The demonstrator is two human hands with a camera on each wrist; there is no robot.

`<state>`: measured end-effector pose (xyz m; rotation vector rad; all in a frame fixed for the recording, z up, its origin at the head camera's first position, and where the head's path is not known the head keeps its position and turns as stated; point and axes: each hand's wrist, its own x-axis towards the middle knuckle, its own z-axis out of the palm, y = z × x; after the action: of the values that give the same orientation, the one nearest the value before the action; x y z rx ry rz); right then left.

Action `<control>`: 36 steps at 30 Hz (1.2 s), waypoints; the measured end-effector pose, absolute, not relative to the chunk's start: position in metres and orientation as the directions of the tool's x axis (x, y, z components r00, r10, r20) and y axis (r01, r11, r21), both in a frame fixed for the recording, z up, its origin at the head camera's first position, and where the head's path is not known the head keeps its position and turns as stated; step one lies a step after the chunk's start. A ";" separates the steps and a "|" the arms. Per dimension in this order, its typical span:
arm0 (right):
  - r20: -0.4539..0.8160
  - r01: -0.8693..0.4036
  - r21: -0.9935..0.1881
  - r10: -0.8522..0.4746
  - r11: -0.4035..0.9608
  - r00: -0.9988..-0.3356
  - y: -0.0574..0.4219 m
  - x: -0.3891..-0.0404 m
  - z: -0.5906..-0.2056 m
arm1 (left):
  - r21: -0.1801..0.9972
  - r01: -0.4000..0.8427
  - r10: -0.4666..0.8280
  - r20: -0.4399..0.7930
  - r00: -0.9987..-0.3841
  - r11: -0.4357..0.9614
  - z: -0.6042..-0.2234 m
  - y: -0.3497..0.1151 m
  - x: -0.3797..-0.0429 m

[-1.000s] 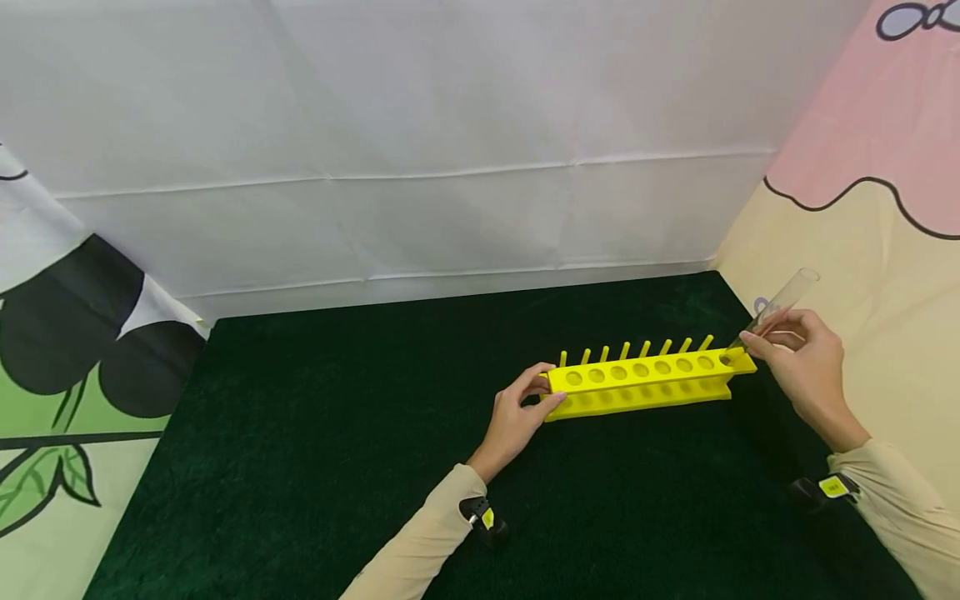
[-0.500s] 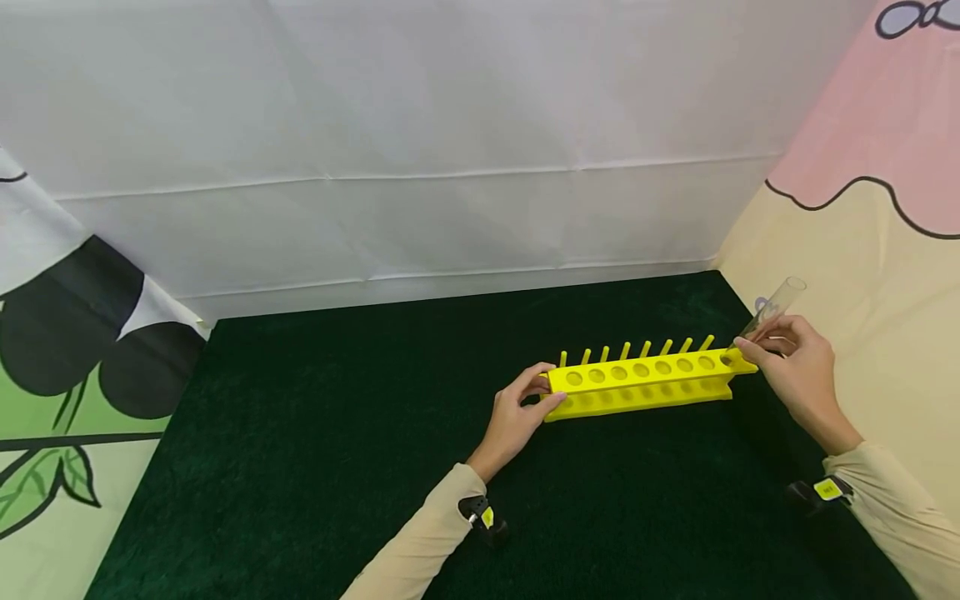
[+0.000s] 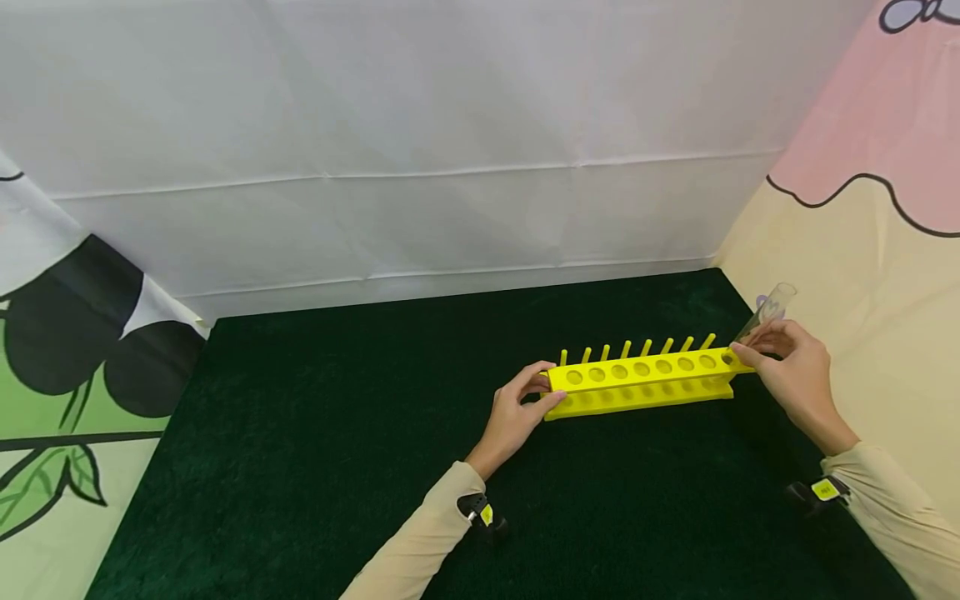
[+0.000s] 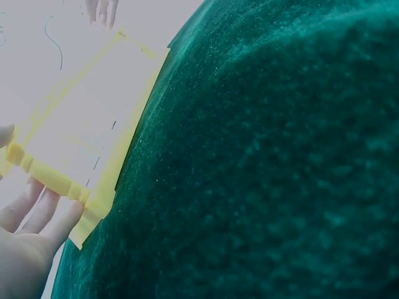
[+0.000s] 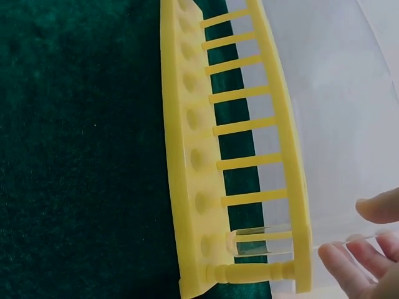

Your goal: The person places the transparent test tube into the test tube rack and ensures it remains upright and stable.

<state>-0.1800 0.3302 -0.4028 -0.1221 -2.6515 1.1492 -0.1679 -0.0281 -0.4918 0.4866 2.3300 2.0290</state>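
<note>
A long yellow test tube rack [image 3: 651,396] stands on the dark green cloth, with a row of round holes and several upright pegs behind them. My left hand [image 3: 512,427] grips its left end, thumb on the front edge; in the left wrist view, fingers [image 4: 59,221] curl at the end post. At the right end, my right hand [image 3: 801,385] pinches a clear glass test tube [image 3: 777,302] that leans to the right. The right wrist view shows the tube's rounded bottom [image 5: 249,248] through the upper plate's end hole, above the lower plate.
Green cloth [image 3: 337,467] covers the table, stretching left and in front of the rack. A white sheet [image 3: 450,125] hangs behind. Patterned cloth panels [image 3: 847,275] flank the table on both sides, the right one close to my right hand.
My right hand has moved slightly left, and the test tube has slid lower into the rack's end hole. My left hand and the rack have stayed in place.
</note>
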 end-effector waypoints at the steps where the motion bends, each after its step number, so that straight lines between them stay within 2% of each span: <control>1: 0.191 -0.019 -0.726 0.175 0.687 -0.966 0.330 -0.180 -0.403 | 0.969 0.222 0.241 0.191 -0.951 0.110 -0.492 -0.028 -0.168; 36: 0.149 -0.040 -0.683 0.086 0.729 -0.985 0.332 -0.180 -0.405 | 0.974 0.168 0.217 0.133 -0.967 0.150 -0.489 -0.027 -0.168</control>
<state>-0.1799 0.3316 -0.4051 -0.0366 -2.7605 1.0965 -0.1677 -0.0274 -0.4888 0.3935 2.3532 1.9841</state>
